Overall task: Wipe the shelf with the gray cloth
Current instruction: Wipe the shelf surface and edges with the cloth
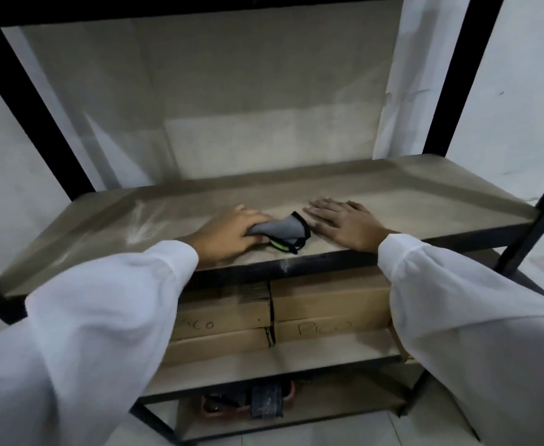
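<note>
The gray cloth [282,229], edged in black with a green patch, lies bunched near the front middle of the dusty beige shelf board [425,201]. My left hand [228,235] grips the cloth's left end, fingers curled over it, pressing it against the board. My right hand [344,222] rests flat on the shelf just right of the cloth, fingers spread, holding nothing. Both arms wear white sleeves.
Black metal uprights [447,75] frame the shelving unit against a white wall. Cardboard boxes [328,300] fill the shelf below. Dark items [265,402] sit on the lowest shelf. Streaks mark the board's left part [138,226].
</note>
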